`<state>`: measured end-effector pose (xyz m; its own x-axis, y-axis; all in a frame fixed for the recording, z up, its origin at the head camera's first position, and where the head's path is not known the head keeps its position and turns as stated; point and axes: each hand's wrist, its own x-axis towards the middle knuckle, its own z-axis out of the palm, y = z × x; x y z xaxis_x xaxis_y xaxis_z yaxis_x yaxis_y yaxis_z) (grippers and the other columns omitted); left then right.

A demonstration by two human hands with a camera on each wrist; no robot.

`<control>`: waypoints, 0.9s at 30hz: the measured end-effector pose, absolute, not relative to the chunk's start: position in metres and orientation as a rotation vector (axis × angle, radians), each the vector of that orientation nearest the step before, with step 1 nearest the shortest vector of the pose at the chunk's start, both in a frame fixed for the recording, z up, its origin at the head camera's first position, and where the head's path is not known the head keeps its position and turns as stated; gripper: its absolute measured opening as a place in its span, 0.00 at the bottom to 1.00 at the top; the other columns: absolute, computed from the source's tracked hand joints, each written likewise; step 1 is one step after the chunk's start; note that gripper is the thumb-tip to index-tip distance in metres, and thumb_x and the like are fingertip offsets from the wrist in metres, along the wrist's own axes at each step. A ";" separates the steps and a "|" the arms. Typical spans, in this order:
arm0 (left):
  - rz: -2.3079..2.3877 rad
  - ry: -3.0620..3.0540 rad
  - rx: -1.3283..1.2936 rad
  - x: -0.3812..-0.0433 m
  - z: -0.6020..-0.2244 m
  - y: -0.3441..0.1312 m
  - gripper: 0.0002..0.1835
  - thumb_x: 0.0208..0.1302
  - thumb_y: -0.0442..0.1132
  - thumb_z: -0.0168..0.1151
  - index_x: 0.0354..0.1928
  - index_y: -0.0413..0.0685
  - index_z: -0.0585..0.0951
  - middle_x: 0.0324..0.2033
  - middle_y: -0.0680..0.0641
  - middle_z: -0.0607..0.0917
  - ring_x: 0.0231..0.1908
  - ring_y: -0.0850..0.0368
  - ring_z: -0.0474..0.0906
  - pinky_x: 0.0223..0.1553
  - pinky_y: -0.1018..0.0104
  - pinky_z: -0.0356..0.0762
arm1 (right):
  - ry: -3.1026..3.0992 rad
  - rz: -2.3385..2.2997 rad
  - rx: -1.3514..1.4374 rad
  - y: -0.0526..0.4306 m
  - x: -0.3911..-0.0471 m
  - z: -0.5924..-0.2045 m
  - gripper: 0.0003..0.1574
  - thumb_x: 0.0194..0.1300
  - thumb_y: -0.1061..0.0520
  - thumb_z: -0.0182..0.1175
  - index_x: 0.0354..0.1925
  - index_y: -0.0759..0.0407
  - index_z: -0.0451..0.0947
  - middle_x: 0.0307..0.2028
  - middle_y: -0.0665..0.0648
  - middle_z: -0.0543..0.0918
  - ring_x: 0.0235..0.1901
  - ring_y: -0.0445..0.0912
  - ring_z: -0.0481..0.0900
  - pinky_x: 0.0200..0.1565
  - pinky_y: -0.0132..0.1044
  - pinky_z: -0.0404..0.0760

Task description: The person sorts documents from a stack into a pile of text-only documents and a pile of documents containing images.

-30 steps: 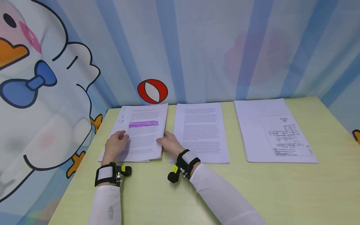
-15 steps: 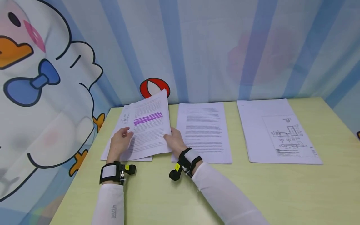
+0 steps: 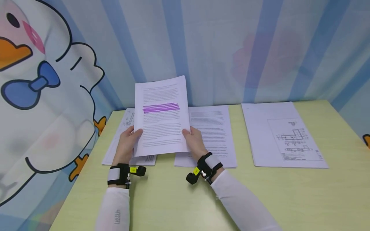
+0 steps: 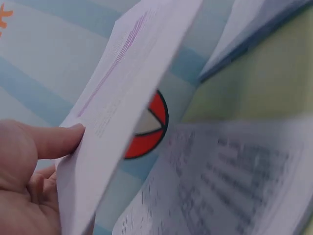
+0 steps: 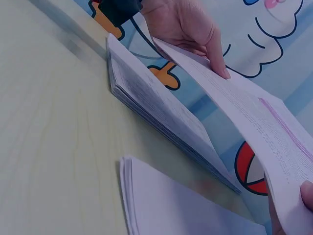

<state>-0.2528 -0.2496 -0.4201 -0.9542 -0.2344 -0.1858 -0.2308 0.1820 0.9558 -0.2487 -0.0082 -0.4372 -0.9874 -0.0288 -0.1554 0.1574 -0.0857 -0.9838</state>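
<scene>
Both hands hold up a thin sheaf of printed paper [image 3: 162, 131] with a purple marked band across its text. The left hand [image 3: 125, 146] pinches its left edge, thumb on the printed face; the right hand [image 3: 196, 142] grips the right edge the same way. In the right wrist view the sheaf [image 5: 234, 107] is clear of the table, tilted, its lower edge bowed slightly. Beneath it on the left lies a paper stack [image 3: 115, 149] with a drawing, partly hidden. Behind the right hand a stack of text pages [image 3: 212, 134] is partly covered.
A third paper stack [image 3: 260, 138], with a technical drawing on top, lies at the right of the pale yellow-green table [image 3: 289, 195]. A striped blue curtain [image 3: 214, 51] with cartoon figures stands right behind the table's back edge.
The sheaf has been lifted off the left stack, raised upright and moved right. The left hand has taken hold of its left edge, and the stack's drawing below has come into view.
</scene>
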 end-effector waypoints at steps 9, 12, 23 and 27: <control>-1.921 -2.492 0.263 -0.249 -0.412 -0.208 0.22 0.75 0.47 0.53 0.64 0.43 0.73 0.45 0.44 0.83 0.40 0.55 0.81 0.32 0.74 0.78 | 2.143 -2.157 0.166 0.044 -0.243 -0.434 0.20 0.75 0.48 0.52 0.53 0.61 0.78 0.38 0.58 0.85 0.33 0.46 0.82 0.30 0.31 0.77; -1.891 -2.572 0.174 -0.249 -0.409 -0.195 0.20 0.76 0.47 0.50 0.62 0.43 0.74 0.43 0.44 0.84 0.38 0.54 0.81 0.31 0.73 0.78 | 2.198 -2.102 0.175 0.064 -0.241 -0.434 0.21 0.74 0.47 0.53 0.53 0.61 0.78 0.38 0.58 0.85 0.33 0.46 0.82 0.30 0.32 0.77; -1.921 -2.678 -0.032 -0.254 -0.402 -0.146 0.16 0.75 0.41 0.51 0.55 0.39 0.79 0.39 0.44 0.85 0.37 0.52 0.80 0.36 0.66 0.74 | 2.388 -1.950 0.188 0.126 -0.235 -0.420 0.23 0.71 0.53 0.56 0.59 0.64 0.73 0.42 0.62 0.84 0.33 0.49 0.83 0.30 0.34 0.78; -1.877 -2.743 -0.001 -0.256 -0.406 -0.133 0.15 0.73 0.42 0.55 0.53 0.41 0.81 0.38 0.46 0.86 0.36 0.53 0.79 0.37 0.63 0.73 | 2.477 -1.833 0.152 0.142 -0.234 -0.418 0.25 0.70 0.56 0.56 0.61 0.67 0.70 0.45 0.64 0.82 0.37 0.50 0.82 0.34 0.35 0.79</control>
